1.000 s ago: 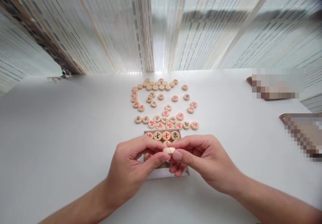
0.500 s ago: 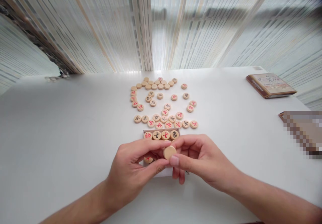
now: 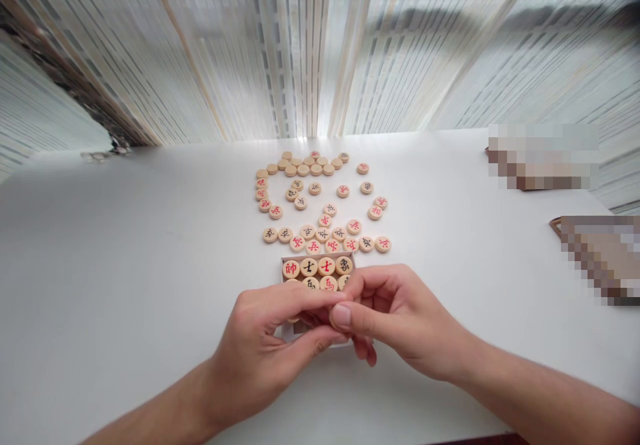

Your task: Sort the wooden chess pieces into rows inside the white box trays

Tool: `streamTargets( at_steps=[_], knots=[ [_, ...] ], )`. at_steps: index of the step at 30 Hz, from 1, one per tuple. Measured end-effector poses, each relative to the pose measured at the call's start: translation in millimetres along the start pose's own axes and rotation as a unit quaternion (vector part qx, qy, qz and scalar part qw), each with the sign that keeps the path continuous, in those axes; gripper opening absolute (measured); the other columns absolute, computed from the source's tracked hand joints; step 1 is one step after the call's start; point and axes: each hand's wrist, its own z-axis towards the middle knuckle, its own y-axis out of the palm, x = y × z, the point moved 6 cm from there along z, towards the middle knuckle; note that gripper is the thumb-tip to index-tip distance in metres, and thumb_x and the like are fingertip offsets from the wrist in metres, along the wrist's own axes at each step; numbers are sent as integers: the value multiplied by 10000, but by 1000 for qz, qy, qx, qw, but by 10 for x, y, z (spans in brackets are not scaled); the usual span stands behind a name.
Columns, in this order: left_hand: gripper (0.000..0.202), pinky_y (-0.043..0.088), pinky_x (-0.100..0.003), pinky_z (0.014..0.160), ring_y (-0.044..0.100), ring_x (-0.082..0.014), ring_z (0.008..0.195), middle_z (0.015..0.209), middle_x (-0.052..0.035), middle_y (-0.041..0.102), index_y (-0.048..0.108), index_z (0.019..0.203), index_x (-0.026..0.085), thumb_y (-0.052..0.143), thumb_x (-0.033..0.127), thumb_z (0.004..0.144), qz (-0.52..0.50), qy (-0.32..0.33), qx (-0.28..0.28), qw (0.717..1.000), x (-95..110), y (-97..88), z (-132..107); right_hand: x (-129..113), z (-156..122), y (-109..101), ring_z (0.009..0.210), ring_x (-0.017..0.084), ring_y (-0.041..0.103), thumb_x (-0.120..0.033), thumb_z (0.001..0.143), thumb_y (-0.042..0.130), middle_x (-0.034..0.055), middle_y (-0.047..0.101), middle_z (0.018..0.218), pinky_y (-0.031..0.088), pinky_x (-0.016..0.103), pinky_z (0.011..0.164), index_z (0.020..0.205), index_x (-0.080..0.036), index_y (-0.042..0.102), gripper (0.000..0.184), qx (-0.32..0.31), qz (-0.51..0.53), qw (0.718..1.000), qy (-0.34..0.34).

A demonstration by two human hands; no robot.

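Over the near half of a small open box [image 3: 289,333], my left hand [image 3: 265,328] and my right hand [image 3: 405,318] meet, fingertips touching. Both are closed around a wooden Chinese chess piece, which is now hidden by the fingers. In the box, rows of round pieces lie face up, with a red-marked piece [image 3: 291,269] at the far left corner and a black-marked piece [image 3: 309,267] beside it. My hands cover much of the nearer rows. Just beyond the box lie loose red and black pieces [image 3: 313,247].
Farther back on the white table [image 3: 150,265] are more scattered pieces, several with blank faces up [image 3: 303,170]. Two pixelated box-like objects lie at the right, one farther back [image 3: 545,158] and one nearer [image 3: 600,258]. Striped curtains [image 3: 225,52] hang behind the table.
The piece's blank face, visible between my fingertips before, has gone out of sight as my right thumb and fingers shifted. More of the box's second row shows. The view has shifted slightly.
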Motion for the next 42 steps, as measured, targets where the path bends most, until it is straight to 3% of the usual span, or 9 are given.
streamTargets(
  at_steps=[7,18,22,26,30,33,37,42],
  knots=[
    [484,670,-183,773,836,-131,799,937,23,879,825,1229,298,774,-43,890,-81,-44,7,996,-57,-4,-4,-36,3,25,544,96,661,-301,831,944,13,730,656,588,194,556,831,-123,752,262,-28,12,999,-19],
    [443,670,-189,722,809,-130,748,909,14,865,842,1195,289,815,-4,864,-64,-57,32,996,-74,-55,-16,-35,16,12,572,92,693,-303,816,962,8,750,667,602,188,601,895,-140,735,291,-42,25,999,-10],
    [410,652,-199,705,797,-140,778,923,-19,856,824,1220,249,795,10,888,-68,-40,19,997,-68,-33,-6,-96,-3,19,583,91,660,-304,844,937,10,747,716,593,201,593,895,-147,772,233,-28,-1,998,-50],
    [353,665,-239,724,805,-170,824,953,-38,842,825,1196,242,815,52,898,-41,-46,47,997,-108,-76,-15,-194,-49,4,638,111,673,-221,852,918,41,795,826,584,205,594,979,-183,861,144,6,-85,989,-119],
    [304,646,-239,771,784,-164,870,935,-39,824,842,1111,229,798,10,906,47,42,63,996,-27,-136,-10,-279,-84,-1,728,155,744,-191,892,867,49,812,825,608,227,648,1049,-217,890,160,9,-162,971,-177],
    [321,630,-210,769,771,-135,858,997,-52,816,837,1097,203,790,-40,893,106,115,58,986,56,-137,-10,-278,-76,-47,803,178,780,-205,885,877,56,836,895,630,241,703,1069,-234,890,187,12,-187,970,-156],
    [308,644,-206,780,776,-137,877,1025,-57,794,828,1100,199,782,-35,905,142,138,43,979,82,-111,-17,-290,-64,-101,878,203,777,-227,867,888,76,842,999,649,291,796,1100,-222,876,234,-6,-229,966,-121],
    [267,645,-192,767,774,-131,837,1020,-70,780,826,1075,183,765,-25,920,155,146,18,977,74,-83,-47,-351,-80,-87,769,172,705,-220,876,857,68,799,902,616,290,733,1063,-188,857,189,-25,-304,941,-144]
  ],
)
